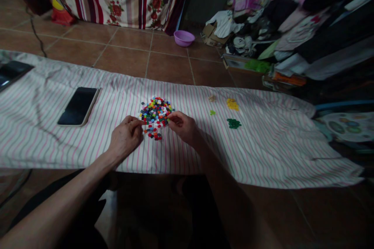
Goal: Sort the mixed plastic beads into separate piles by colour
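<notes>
A pile of small multicoloured pieces (156,112) lies on the striped cloth (117,85). My left hand (127,134) is at the pile's left edge, its index finger reaching to the pieces and its other fingers curled; what it may hold is hidden. At the right edge, my right hand (182,124) pinches a small light green piece (168,120) between thumb and index finger. To the right are separate groups: yellow pieces (232,104), dark green pieces (234,123), a few light green pieces (212,112) and beige pieces (212,98).
A phone (78,106) lies left of the pile, and another dark device (13,73) at the far left. Beyond the cloth, a purple basin (184,38) stands on the tiled floor. Heaped clothes (248,7) and a blue-rimmed stool or tray (347,124) are at the right.
</notes>
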`<state>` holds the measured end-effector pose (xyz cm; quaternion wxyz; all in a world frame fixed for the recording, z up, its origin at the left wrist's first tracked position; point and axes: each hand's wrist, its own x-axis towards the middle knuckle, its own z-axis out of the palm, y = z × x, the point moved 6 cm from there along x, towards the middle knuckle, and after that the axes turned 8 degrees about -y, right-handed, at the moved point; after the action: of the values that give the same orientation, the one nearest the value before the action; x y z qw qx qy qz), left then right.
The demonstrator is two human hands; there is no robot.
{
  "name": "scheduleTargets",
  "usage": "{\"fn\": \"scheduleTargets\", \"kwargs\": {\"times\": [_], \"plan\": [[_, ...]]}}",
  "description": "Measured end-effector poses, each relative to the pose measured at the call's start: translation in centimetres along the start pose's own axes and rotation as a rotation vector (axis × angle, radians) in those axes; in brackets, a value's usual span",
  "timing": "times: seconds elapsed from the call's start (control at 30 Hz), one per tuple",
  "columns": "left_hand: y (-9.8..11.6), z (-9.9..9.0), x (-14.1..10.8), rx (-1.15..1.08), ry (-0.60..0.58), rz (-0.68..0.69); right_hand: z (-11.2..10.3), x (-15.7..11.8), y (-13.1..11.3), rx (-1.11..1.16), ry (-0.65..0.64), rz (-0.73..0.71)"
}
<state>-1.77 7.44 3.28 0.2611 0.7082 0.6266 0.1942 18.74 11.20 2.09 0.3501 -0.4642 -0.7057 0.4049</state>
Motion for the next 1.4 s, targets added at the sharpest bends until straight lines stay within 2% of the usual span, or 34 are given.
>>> {"fn": "scheduleTargets", "kwargs": {"times": [0.17,0.27,0.53,0.7,0.87,0.97,1.13,1.4], "plan": [[0.0,0.1,0.0,0.015,-0.008,-0.023,-0.8,-0.2,1.5,0.228,-0.015,0.199],[0.1,0.1,0.0,0.020,-0.003,-0.028,-1.9,-0.5,2.3,0.241,0.027,0.236],[0.3,0.1,0.1,0.043,-0.011,-0.050,-5.1,-1.6,4.1,0.057,0.175,0.177],[0.4,0.0,0.0,0.054,-0.004,-0.048,-8.6,-2.5,4.4,-0.054,0.375,0.170],[0.3,0.1,0.0,0.067,0.006,-0.052,-12.2,-4.0,5.3,-0.231,0.571,0.260],[0.3,0.1,0.0,0.068,0.013,-0.050,-13.7,-4.8,5.9,-0.307,0.629,0.332],[0.3,0.0,0.0,0.076,0.010,-0.051,-14.7,-5.3,6.1,-0.416,0.630,0.415],[0.2,0.1,0.0,0.071,0.009,-0.043,-14.6,-5.6,6.1,-0.587,0.630,0.535]]}}
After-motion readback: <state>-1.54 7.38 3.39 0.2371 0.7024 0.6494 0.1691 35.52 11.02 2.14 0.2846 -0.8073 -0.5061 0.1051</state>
